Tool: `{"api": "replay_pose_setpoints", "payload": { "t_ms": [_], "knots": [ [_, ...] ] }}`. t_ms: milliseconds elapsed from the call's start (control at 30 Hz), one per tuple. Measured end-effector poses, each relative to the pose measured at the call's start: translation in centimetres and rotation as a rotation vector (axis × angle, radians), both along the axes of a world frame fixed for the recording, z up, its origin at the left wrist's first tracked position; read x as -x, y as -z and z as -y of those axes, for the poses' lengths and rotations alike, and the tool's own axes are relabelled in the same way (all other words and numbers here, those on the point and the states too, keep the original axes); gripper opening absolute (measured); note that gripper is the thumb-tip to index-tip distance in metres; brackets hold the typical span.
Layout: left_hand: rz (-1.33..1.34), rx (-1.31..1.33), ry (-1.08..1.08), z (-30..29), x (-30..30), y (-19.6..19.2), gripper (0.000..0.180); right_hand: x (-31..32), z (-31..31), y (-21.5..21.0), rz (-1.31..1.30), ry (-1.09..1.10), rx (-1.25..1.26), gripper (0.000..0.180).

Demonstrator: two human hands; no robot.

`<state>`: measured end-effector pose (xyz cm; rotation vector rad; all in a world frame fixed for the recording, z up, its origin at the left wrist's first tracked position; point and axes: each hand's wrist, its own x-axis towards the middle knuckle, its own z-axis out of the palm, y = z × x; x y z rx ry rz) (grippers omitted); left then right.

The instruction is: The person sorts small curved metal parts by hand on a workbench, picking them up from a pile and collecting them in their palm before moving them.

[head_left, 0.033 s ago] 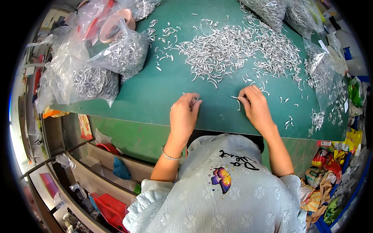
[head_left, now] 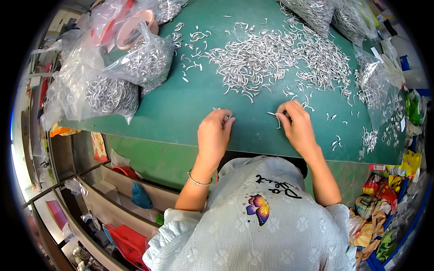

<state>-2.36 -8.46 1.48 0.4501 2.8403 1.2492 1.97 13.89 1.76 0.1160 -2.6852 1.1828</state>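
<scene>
My left hand (head_left: 213, 133) rests over the near part of the green table, fingers curled and thumb against them. A bit of a small curved silver metal piece (head_left: 231, 116) shows at its fingertips; more silver shows by the knuckles. To the right, my right hand (head_left: 296, 128) pinches small curved silver metal pieces (head_left: 278, 122), one end pointing left, one hanging down. The hands are apart. Beyond them spreads a loose pile of similar curved metal pieces (head_left: 253, 58), with a second heap (head_left: 323, 63) joining it on the right.
Clear plastic bags full of metal pieces (head_left: 110, 97) stand at the left, beside a pink basket (head_left: 135, 29). More filled bags (head_left: 312, 16) line the far right. A small cluster of pieces (head_left: 370, 139) lies near the right edge. Below left is a shelf with a red plastic basket (head_left: 129, 244).
</scene>
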Motion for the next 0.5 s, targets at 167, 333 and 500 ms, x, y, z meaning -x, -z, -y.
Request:
{"api": "replay_pose_setpoints", "payload": {
  "t_ms": [167, 333, 500],
  "knots": [
    [-0.086, 0.124, 0.022, 0.1, -0.3, -0.5, 0.021, -0.2, 0.5, -0.8, -0.025, 0.131, -0.004, 0.005],
    [-0.158, 0.044, 0.074, -1.7, -2.2, 0.5, 0.030, -1.9, -1.4, -1.7, 0.063, 0.121, -0.175, 0.009],
    [-0.187, 0.180, -0.079, 0.8, -1.4, 0.3, 0.029, -2.8, -1.1, -1.8, 0.028, 0.133, -0.149, 0.011]
  ]
}}
